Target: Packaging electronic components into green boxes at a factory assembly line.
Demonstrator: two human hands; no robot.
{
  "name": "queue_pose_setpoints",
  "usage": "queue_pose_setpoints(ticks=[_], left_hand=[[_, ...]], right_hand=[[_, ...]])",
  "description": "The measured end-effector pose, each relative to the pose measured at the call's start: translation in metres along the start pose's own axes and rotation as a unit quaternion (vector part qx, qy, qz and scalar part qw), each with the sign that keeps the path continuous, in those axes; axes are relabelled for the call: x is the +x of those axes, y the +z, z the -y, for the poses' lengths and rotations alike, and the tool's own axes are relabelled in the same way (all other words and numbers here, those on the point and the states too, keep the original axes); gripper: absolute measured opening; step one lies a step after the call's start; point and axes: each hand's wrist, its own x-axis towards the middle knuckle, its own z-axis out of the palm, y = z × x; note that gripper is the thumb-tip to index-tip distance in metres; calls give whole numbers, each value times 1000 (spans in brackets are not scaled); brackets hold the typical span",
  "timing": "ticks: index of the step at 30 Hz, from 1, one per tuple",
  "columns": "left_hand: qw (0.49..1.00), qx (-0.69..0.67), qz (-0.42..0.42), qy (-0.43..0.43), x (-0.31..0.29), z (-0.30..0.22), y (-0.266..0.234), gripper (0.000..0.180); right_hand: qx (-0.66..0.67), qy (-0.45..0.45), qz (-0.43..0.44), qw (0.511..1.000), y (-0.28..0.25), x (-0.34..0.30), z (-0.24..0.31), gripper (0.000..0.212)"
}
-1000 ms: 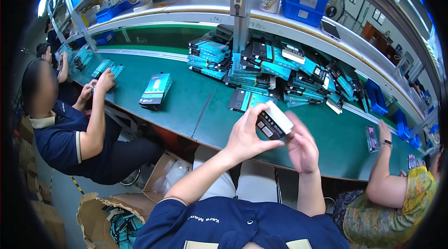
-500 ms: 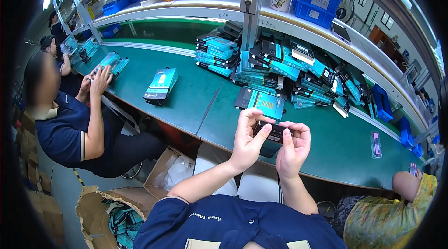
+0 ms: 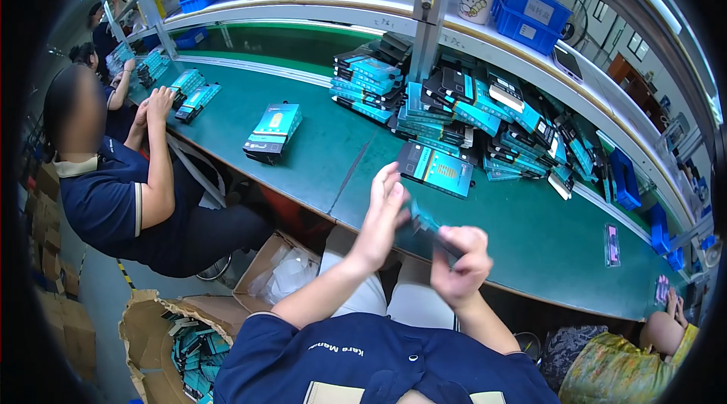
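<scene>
My right hand (image 3: 463,262) is closed around a thin teal-and-black box (image 3: 433,228), which is smeared by motion and tilted above the bench's front edge. To its left my left hand (image 3: 380,215) is raised, fingers stretched out and nothing in it; whether its fingertips touch the box I cannot tell. Just beyond both hands a flat teal-and-black box (image 3: 438,169) lies on the green bench (image 3: 318,154). Farther back rises a large untidy pile of similar boxes (image 3: 477,112), beside a neater stack (image 3: 367,86).
A short stack of boxes (image 3: 274,133) stands left of centre. A co-worker (image 3: 113,192) handles boxes at the left; another person (image 3: 621,358) sits at the far right. A shelf post (image 3: 430,18) rises behind the pile. A torn carton (image 3: 151,343) holds more boxes at lower left.
My left hand has let go of the box and moved slightly left, its fingers straightening. My right hand now holds the box alone, turned to a slant. The view has shifted slightly.
</scene>
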Motion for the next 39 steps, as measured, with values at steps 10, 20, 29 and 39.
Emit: queue_pose_setpoints(ticks=[10,20,29,39], left_hand=[[866,426,-174,194,114,-140,-189,42],[561,787,183,181,-9,17,-15,89],[620,603,368,341,-1,29,-8,67],[662,641,212,326,32,4,-16,64]], right_hand=[[-284,211,337,873,-8,11,-36,68],[68,343,290,891,-87,-10,-32,36],[-647,461,97,600,-381,-94,-157,64],[-459,389,54,797,-172,-58,-33,39]])
